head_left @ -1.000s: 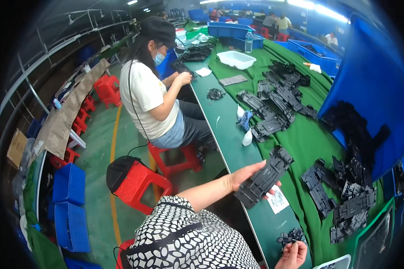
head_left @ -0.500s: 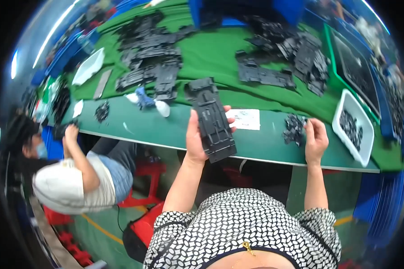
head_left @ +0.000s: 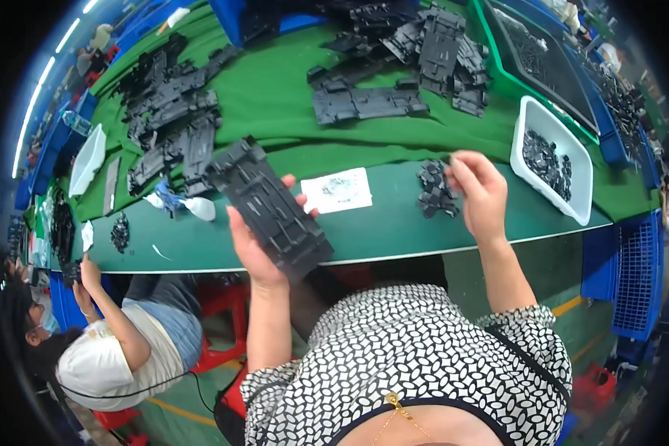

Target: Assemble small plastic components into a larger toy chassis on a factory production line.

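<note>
My left hand [head_left: 254, 249] grips a long black ribbed plastic chassis part [head_left: 269, 207], held tilted over the near edge of the green table [head_left: 379, 230]. My right hand [head_left: 479, 195] hovers with fingers bent beside a small heap of tiny black parts [head_left: 435, 189] on the table strip; whether it pinches one is unclear. A white card with print [head_left: 338, 190] lies between the two hands.
A white tray of small black pieces [head_left: 550, 160] sits to the right. Piles of black chassis parts [head_left: 172, 111] [head_left: 416, 52] cover the green cloth. A green bin [head_left: 531, 56] stands far right. A co-worker in a white shirt [head_left: 108, 353] sits at left on a red stool.
The view has swung further down over the table. My left hand keeps hold of the chassis part. My right hand has lifted from the table edge toward the heap of small parts.
</note>
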`<state>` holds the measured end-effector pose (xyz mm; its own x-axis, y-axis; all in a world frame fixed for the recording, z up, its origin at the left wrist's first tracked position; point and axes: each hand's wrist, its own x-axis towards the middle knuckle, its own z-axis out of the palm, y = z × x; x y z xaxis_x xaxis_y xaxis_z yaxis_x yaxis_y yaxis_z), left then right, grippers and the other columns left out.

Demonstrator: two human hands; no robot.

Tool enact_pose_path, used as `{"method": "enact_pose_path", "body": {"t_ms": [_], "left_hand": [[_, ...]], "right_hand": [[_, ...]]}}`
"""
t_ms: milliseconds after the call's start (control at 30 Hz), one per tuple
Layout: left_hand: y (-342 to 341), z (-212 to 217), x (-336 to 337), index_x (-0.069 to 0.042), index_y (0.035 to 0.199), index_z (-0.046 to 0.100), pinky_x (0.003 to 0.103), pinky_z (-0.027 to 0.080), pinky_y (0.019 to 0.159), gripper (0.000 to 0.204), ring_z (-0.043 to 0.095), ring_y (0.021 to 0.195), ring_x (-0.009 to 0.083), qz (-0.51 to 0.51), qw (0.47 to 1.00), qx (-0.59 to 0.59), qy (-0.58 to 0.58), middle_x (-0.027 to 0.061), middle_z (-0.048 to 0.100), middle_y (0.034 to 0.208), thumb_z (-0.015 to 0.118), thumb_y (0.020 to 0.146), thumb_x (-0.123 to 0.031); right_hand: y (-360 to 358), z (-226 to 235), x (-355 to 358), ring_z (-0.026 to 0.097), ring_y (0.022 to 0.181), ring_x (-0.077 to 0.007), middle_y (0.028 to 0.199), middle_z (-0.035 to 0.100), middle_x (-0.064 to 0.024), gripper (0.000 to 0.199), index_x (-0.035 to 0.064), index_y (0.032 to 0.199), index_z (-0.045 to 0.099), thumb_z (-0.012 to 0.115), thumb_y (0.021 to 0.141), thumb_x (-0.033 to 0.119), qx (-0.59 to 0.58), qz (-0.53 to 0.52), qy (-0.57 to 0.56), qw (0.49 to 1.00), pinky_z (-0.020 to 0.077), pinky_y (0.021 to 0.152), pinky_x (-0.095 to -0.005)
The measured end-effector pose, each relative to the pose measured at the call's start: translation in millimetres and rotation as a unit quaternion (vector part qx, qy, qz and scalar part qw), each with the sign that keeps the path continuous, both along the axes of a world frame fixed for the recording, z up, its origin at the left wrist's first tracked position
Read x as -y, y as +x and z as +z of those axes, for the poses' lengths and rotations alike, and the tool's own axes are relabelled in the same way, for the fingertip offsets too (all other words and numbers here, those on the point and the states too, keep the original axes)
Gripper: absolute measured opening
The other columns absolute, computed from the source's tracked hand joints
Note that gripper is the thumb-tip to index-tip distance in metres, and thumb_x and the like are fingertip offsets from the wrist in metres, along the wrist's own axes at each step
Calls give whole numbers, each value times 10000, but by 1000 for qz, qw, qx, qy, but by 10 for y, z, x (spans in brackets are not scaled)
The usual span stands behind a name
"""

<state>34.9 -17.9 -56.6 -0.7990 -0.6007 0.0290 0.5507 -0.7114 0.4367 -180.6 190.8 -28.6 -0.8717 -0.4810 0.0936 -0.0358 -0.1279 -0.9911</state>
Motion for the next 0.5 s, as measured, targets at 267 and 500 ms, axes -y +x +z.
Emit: {"method": "enact_pose_path", "body": {"t_ms": [267,500], "left_hand": [[-265,194,232,-48,1421,338,541,458,942,706,577,1105,334,12,998,-67,-4,197,460,1369,313,958,-580],[-267,95,264,-43,1409,354,541,428,971,700,561,1128,328,16,995,-98,6,192,459,1370,314,957,-577]], "right_hand": [[-120,255,246,530,634,-70,801,618,-33,87,19,928,628,632,899,100,291,233,-57,926,441,575,-217],[-150,276,315,510,632,-61,746,585,-10,83,32,888,625,652,883,110,293,290,-2,911,405,551,-207]]}}
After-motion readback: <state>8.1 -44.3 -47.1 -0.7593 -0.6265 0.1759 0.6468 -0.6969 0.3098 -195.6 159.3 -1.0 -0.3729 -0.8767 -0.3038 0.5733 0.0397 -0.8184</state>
